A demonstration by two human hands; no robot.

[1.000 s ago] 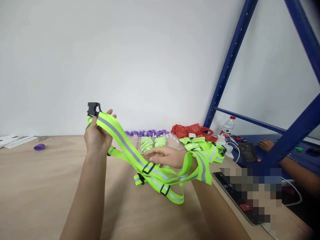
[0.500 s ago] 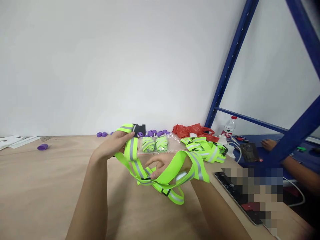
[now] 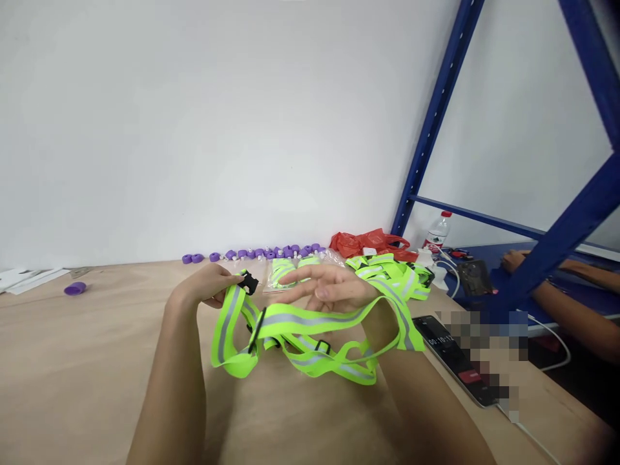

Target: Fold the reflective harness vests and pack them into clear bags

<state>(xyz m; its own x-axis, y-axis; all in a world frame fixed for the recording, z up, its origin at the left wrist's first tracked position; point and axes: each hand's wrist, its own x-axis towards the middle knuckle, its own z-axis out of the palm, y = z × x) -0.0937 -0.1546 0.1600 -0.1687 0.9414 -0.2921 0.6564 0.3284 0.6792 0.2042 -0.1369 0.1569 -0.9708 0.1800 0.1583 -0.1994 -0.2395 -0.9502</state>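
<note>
A yellow-green reflective strap (image 3: 310, 321) with a silver stripe hangs in loops between my hands above the table. My left hand (image 3: 212, 284) pinches one end of it beside a black plastic buckle (image 3: 248, 282). Through a loop of the strap reaches my right hand (image 3: 334, 287), its fingers stretched out to the left and apart, with the webbing draped around the wrist. Black slide adjusters (image 3: 322, 347) sit along the strap. Behind the right hand, partly hidden, lies a clear bag (image 3: 277, 276) with rolled straps of the same kind.
More reflective straps (image 3: 409, 279) are heaped at the right, before a red plastic bag (image 3: 368, 241). Purple rolls (image 3: 259, 252) line the wall. A phone (image 3: 448, 352) lies at the right near a blue metal frame (image 3: 436, 103). Beyond it, another person's arms (image 3: 566, 310) rest on a blue surface.
My right hand has risen and its fingers have stretched out, with the strap loop now around the wrist. My left hand has moved slightly left and lower with the buckle end.
</note>
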